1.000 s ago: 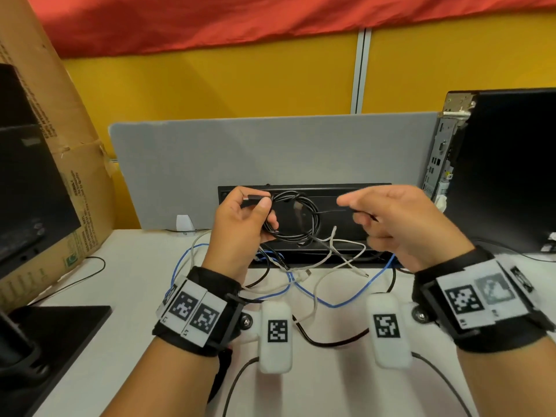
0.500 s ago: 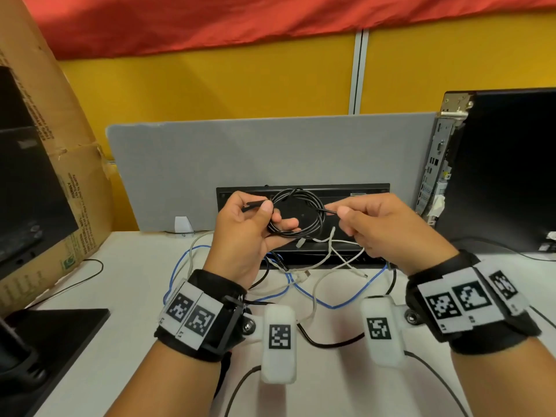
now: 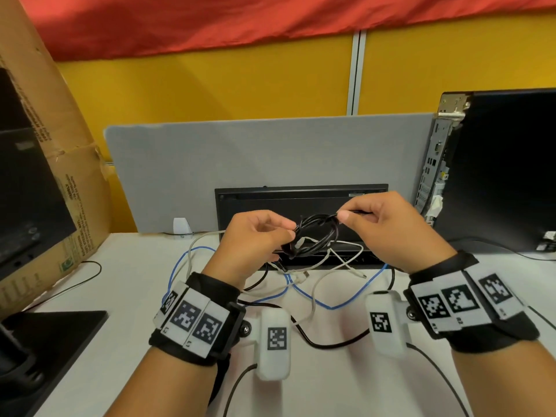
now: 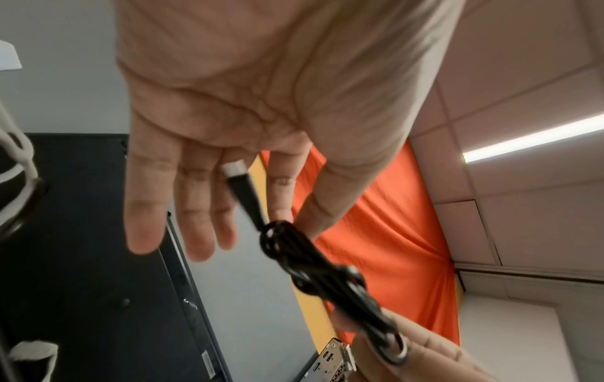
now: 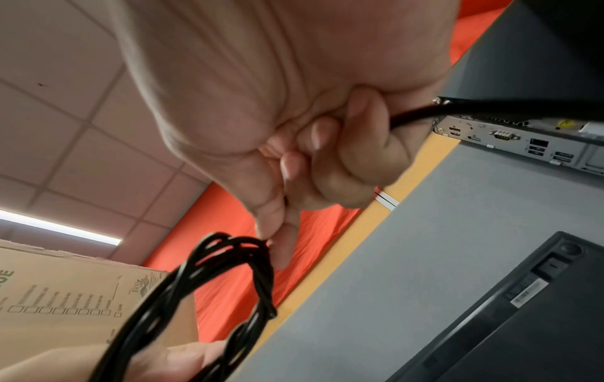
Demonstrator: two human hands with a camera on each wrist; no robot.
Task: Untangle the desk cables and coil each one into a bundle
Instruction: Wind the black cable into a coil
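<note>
A black cable coil (image 3: 316, 236) hangs in the air between both hands, in front of the black keyboard. My left hand (image 3: 290, 233) pinches the coil's left side with thumb and index finger; in the left wrist view the other fingers (image 4: 196, 212) are straight, and a silver-tipped plug (image 4: 235, 170) sticks up from the coil (image 4: 326, 271). My right hand (image 3: 341, 215) is curled round the cable's free end at the coil's upper right. In the right wrist view its thumb and index finger pinch the strand beside the loops (image 5: 196, 284). Blue (image 3: 331, 305) and white (image 3: 313, 296) cables lie tangled on the desk below.
A black keyboard (image 3: 301, 200) leans on a grey divider panel (image 3: 270, 152) at the back. A computer tower (image 3: 496, 170) stands at the right, a cardboard box (image 3: 60, 176) and a monitor base (image 3: 45, 341) at the left. A thicker black cable (image 3: 331, 344) crosses the white desk.
My right hand has moved left and up from a stretched tail to the coil's upper right. The left hand has dropped a little, and the coil has tilted flatter.
</note>
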